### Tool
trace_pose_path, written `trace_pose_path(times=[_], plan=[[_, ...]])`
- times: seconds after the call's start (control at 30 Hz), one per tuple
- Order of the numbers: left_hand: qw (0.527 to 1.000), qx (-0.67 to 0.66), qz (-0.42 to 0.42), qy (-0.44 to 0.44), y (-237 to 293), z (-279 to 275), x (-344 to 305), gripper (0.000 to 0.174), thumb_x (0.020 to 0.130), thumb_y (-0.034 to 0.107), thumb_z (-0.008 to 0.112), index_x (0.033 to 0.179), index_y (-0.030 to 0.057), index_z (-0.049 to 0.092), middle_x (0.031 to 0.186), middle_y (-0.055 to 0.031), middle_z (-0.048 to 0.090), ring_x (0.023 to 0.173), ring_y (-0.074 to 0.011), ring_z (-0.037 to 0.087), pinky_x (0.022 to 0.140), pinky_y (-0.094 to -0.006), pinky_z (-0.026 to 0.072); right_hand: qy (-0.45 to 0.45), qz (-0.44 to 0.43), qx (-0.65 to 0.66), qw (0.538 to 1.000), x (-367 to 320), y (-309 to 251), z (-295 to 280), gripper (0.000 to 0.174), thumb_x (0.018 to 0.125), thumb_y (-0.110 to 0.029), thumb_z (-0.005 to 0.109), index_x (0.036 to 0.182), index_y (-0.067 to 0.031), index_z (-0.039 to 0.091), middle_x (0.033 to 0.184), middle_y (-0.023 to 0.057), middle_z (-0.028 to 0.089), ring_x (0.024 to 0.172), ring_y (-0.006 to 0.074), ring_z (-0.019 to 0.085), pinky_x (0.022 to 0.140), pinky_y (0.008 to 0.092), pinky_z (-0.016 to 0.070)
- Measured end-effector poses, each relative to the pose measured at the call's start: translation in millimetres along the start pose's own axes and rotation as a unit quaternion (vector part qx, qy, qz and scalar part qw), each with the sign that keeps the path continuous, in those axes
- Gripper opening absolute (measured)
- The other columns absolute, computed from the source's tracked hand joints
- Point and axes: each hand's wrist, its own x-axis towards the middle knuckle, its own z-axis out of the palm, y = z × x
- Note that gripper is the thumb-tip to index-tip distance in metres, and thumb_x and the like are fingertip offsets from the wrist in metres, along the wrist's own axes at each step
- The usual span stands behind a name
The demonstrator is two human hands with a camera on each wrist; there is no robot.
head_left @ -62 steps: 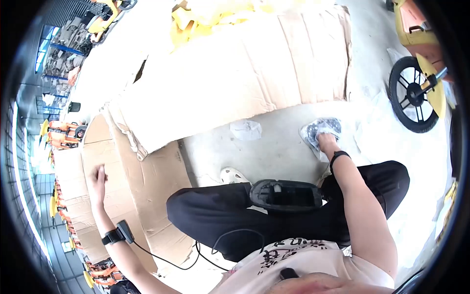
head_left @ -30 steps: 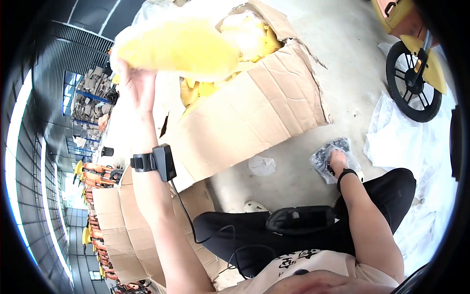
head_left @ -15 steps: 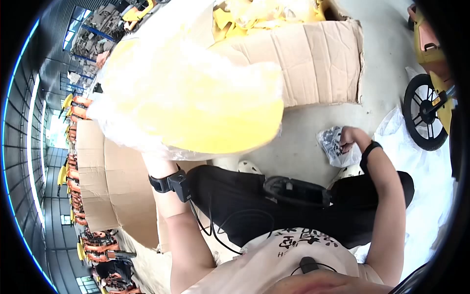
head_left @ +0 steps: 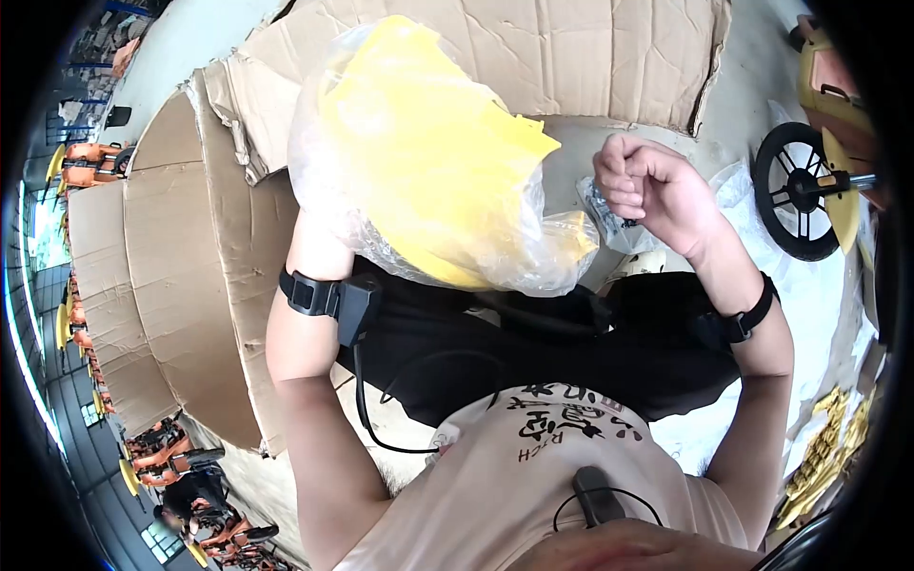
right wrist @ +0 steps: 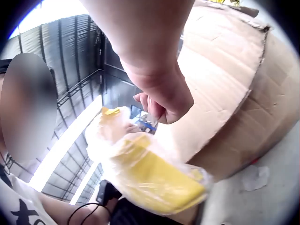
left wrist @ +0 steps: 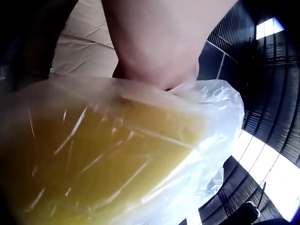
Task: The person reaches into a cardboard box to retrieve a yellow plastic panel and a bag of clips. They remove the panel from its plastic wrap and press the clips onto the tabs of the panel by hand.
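Observation:
A yellow plastic panel (head_left: 428, 143) in a clear plastic bag (head_left: 533, 252) is held up over the lap by my left hand (head_left: 328, 224). The bag covers most of that hand's fingers; in the left wrist view the bag's film (left wrist: 206, 112) lies right at the hand (left wrist: 159, 70). My right hand (head_left: 662, 190) is raised beside the panel's right end, fingers loosely curled and nothing in them. Below it on the floor lies a clear bag with dark contents (head_left: 609, 219). A black plastic shell (head_left: 547, 312) rests on the lap, partly covered by the bagged panel.
A large cardboard box (head_left: 590, 57) stands in front, with a flattened cardboard sheet (head_left: 181, 276) to the left. At the right are a black wheel (head_left: 798, 190) of a yellow-orange vehicle and clear plastic sheeting (head_left: 819, 295). A cable (head_left: 362, 400) runs from the left wristband.
My left hand has brought the bagged yellow panel out of the box and back over the lap. My right hand has left the bag of dark contents on the floor and risen toward the panel.

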Motion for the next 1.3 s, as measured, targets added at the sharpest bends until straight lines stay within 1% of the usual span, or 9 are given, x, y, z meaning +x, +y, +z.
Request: trace_pose_path(times=[0.2,0.4,0.5,0.73,0.83,1.0,1.07,1.2,1.3], plan=[[0.999,-0.016,-0.027,-0.008,-5,-1,-3,0.05,0.102,0.036,0.042,0.137,-0.0006,0.044,0.129,-0.0146,0.059,0.112,-0.025,0.062,0.091,-0.0403,0.0539,-0.026,-0.098,-0.34,0.935,8,15,72,0.053,0.1,-0.055,0.042,0.095,-0.0031,0.055,0.07,-0.0033,0.039,0.063,0.0061,0.032,0.055,0.0233,0.0251],[0.997,-0.073,-0.014,-0.037,-10,-15,-1,0.05,0.103,0.038,0.042,0.137,0.0017,0.045,0.128,-0.0142,0.06,0.111,-0.0224,0.063,0.087,-0.0373,0.057,-0.126,-0.129,-0.345,0.921,6,16,82,0.039,0.101,-0.036,0.053,0.089,0.001,0.059,0.071,-0.0032,0.049,0.065,0.0089,0.043,0.058,0.0264,0.0357],[0.999,0.005,0.025,0.043,-3,-21,7,0.051,0.102,0.04,0.043,0.138,0.0035,0.044,0.13,-0.0144,0.059,0.112,-0.0241,0.062,0.089,-0.0383,0.0565,-0.086,-0.313,-0.603,0.729,10,19,78,0.012,0.086,-0.007,0.07,0.094,0.0007,0.066,0.073,0.0031,0.059,0.059,0.0093,0.048,0.053,0.027,0.0379],[0.998,-0.004,0.042,0.039,0,-22,6,0.051,0.102,0.039,0.043,0.138,0.0034,0.045,0.13,-0.0146,0.059,0.113,-0.0243,0.062,0.09,-0.0383,0.0559,0.122,-0.295,-0.513,0.797,-10,-9,67,0.009,0.092,-0.01,0.064,0.094,-0.0015,0.066,0.075,-0.0024,0.058,0.063,0.0033,0.046,0.055,0.0223,0.0365],[0.998,-0.005,0.054,0.044,0,-23,13,0.05,0.102,0.039,0.043,0.138,0.0033,0.045,0.13,-0.0147,0.059,0.113,-0.0243,0.061,0.09,-0.0383,0.0557,0.129,-0.218,-0.353,0.901,-2,-14,56,0.017,0.096,-0.016,0.059,0.099,-0.0003,0.065,0.075,-0.0069,0.052,0.07,0.0024,0.043,0.063,0.0197,0.035],[0.997,-0.004,0.072,0.039,3,-26,14,0.05,0.102,0.038,0.043,0.137,0.0032,0.045,0.13,-0.0148,0.059,0.113,-0.0244,0.061,0.09,-0.0383,0.0553,0.203,-0.36,-0.473,0.778,-4,-8,67,0.023,0.09,-0.016,0.067,0.108,-0.0022,0.063,0.073,-0.004,0.05,0.064,0.0059,0.041,0.059,0.0212,0.034],[0.997,-0.004,0.075,0.034,3,-26,17,0.049,0.102,0.038,0.043,0.137,0.0032,0.045,0.13,-0.0149,0.059,0.113,-0.0244,0.061,0.091,-0.0383,0.0551,0.065,-0.388,-0.617,0.682,-14,-10,79,0.041,0.082,-0.02,0.076,0.116,-0.003,0.061,0.069,0.0001,0.046,0.057,0.0109,0.039,0.053,0.0247,0.0337],[0.997,-0.013,0.078,0.015,4,-28,22,0.049,0.102,0.037,0.043,0.137,0.0031,0.046,0.129,-0.015,0.059,0.114,-0.0245,0.061,0.091,-0.0383,0.0548,0.052,-0.208,-0.579,0.787,-2,16,86,0.04,0.078,-0.019,0.078,0.111,-0.0039,0.062,0.063,0.0071,0.045,0.052,0.0213,0.042,0.051,0.032,0.0369],[0.997,-0.025,0.078,-0.001,3,-32,20,0.049,0.102,0.037,0.043,0.137,0.003,0.046,0.129,-0.0151,0.059,0.114,-0.0245,0.061,0.091,-0.0383,0.0546,-0.051,-0.361,-0.568,0.738,7,27,64,0.021,0.08,-0.009,0.072,0.099,-0.0012,0.065,0.065,0.0109,0.052,0.055,0.0279,0.05,0.053,0.0363,0.0398]])
